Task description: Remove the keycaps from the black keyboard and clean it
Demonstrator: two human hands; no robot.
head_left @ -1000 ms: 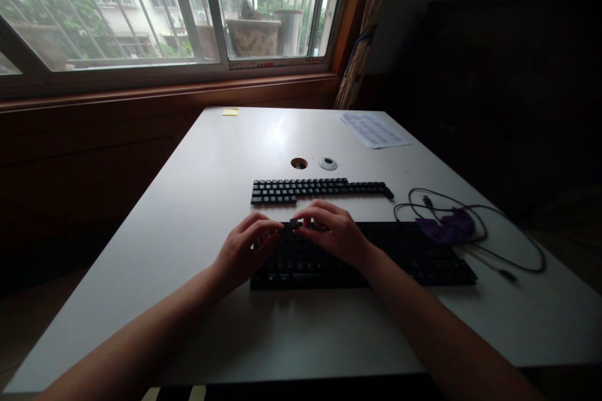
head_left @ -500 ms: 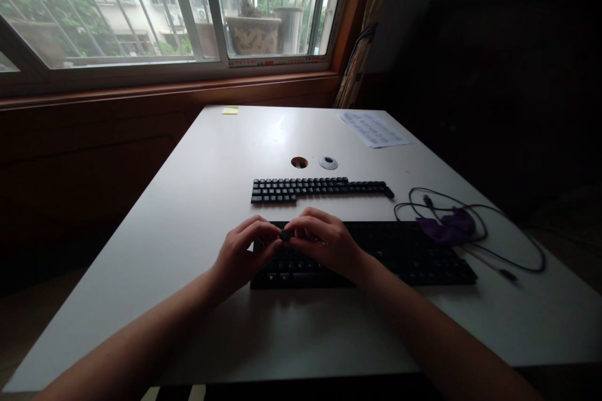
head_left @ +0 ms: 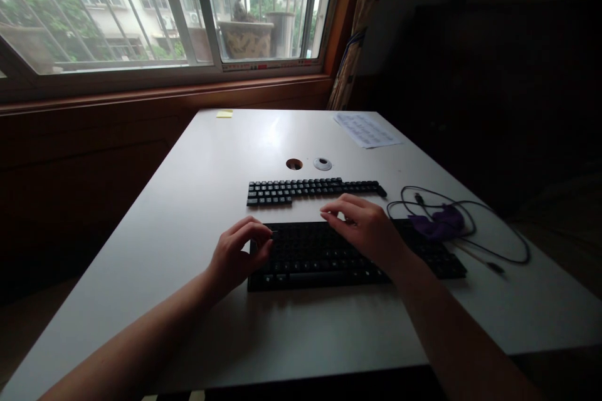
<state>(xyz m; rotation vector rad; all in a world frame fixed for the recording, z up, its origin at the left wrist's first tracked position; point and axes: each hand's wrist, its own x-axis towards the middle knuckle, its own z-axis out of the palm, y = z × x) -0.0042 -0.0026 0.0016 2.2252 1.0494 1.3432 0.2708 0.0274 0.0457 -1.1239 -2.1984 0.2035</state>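
Observation:
A black keyboard (head_left: 320, 279) lies across the white table in front of me, with part of its upper area looking darker and bare of lettered keys. At its upper left, my left hand (head_left: 242, 244) is closed, thumb and forefinger pinched over the edge; anything between them is too small and dark to name. My right hand (head_left: 367, 225) hovers over the keyboard's upper middle, thumb and forefinger bent and slightly apart, nothing visible between them. Just beyond its fingertips, loose black keycaps (head_left: 296, 189) stand in several rows on the table.
A dark cable (head_left: 524, 250) loops on the right, beside a purple cloth (head_left: 437, 223). A round hole (head_left: 294, 164) and a ring-shaped cover (head_left: 322, 164) are beyond the keycaps. Printed sheets (head_left: 367, 131) and yellow sticky notes (head_left: 224, 114) lie near the far edge.
My hands have parted: both met at a small black keycap over the keyboard, and now my right hand has moved right and away. My left hand stays at the upper left.

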